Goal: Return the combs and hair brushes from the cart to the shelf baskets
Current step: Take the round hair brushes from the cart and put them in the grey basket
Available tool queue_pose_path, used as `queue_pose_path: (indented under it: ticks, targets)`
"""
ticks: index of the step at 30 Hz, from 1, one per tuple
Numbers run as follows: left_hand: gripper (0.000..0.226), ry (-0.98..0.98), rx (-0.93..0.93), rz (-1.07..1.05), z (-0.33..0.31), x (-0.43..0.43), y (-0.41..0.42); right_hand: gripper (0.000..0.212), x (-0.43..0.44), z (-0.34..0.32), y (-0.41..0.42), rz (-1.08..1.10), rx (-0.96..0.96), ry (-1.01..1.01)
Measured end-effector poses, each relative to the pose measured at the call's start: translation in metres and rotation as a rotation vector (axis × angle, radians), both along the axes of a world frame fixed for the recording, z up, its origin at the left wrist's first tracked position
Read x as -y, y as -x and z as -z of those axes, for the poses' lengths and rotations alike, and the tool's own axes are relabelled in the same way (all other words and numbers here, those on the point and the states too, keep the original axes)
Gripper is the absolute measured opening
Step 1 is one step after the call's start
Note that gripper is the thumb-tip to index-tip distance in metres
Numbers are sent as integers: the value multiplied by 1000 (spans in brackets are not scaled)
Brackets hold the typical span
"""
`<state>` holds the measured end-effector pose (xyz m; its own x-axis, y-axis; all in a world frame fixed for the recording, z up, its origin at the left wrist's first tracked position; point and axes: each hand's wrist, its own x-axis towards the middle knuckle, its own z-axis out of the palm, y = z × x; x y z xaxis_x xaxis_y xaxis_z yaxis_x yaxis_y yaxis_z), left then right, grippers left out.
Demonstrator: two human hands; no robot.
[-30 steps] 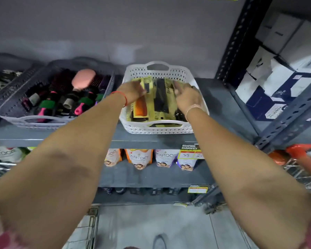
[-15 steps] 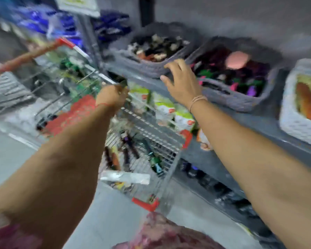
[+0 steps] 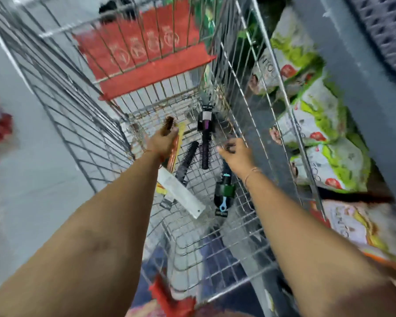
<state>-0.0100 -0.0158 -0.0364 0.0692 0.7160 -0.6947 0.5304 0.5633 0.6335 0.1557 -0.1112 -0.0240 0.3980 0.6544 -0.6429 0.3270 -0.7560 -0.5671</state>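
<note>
Two bare forearms are reaching down from the near edge into a wire cart (image 3: 249, 92) whose red corner guard (image 3: 169, 300) is sitting closest to the camera. On the cart floor, a white flat package (image 3: 181, 193) is lying just past the left forearm, and a black brush with a green band and blue handle tip (image 3: 224, 191) is lying beside the right wrist. The left hand (image 3: 162, 143) is clenching its fingers around a brown bristled brush (image 3: 168, 125), with a yellow and orange comb pack (image 3: 175, 152) lying under and beside that hand. The right hand (image 3: 236, 154) is hanging with fingers (image 3: 224, 148) curled loosely; whether they are grasping anything cannot be told through the blur. Between the two hands, a black round brush (image 3: 189, 159) and a purple-cored round brush (image 3: 205, 147) are lying on the wire, close to the right fingertips. Farther back, the red child-seat flap (image 3: 146, 58) is folded against the cart's end. To the right, green and white pouches (image 3: 318, 124) are standing on a lower shelf.
</note>
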Motion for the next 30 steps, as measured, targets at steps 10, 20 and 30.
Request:
queue_pose_path:
  ticks: [10, 20, 30]
  targets:
    - [39, -219, -393, 173, 103, 19, -61, 81, 25, 122, -3, -7, 201, 366]
    - [62, -332, -612, 555, 133, -3, -115, 84, 44, 133, -14, -85, 392, 72]
    - [41, 355, 539, -197, 68, -34, -68, 77, 38, 125, -14, -31, 331, 102]
